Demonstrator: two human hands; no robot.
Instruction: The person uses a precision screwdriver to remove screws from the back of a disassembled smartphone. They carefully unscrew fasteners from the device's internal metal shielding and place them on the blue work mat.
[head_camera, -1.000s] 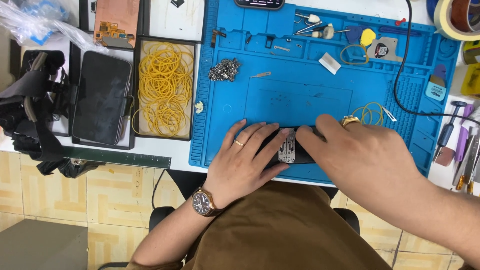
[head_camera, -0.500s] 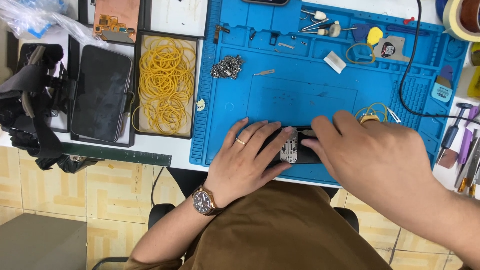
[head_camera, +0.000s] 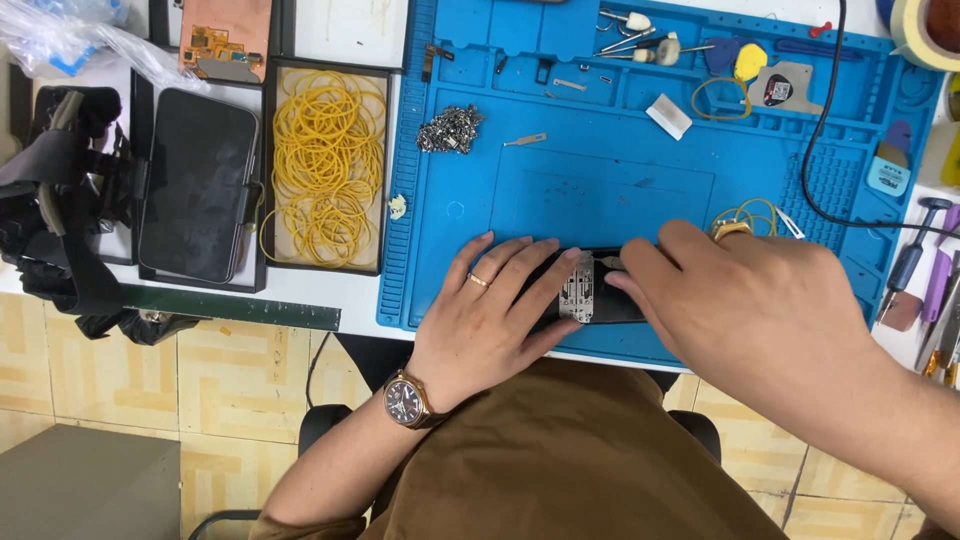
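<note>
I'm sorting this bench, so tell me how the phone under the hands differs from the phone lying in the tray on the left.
The phone under the hands lies crosswise on the blue mat, while the phone in the tray lies lengthwise. The first shows a bare metal part; the second shows a plain dark face. The left hand and right hand cover the first; the second lies untouched. Both are dark and flat.

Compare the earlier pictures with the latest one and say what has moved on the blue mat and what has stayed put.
Hardly anything moved. The left hand still lies flat on the dark phone, and the right hand still covers its other end, fingertips by the metal part. Only the camera view shifted slightly. The blue mat, screw pile and yellow rubber bands stayed put.
</note>
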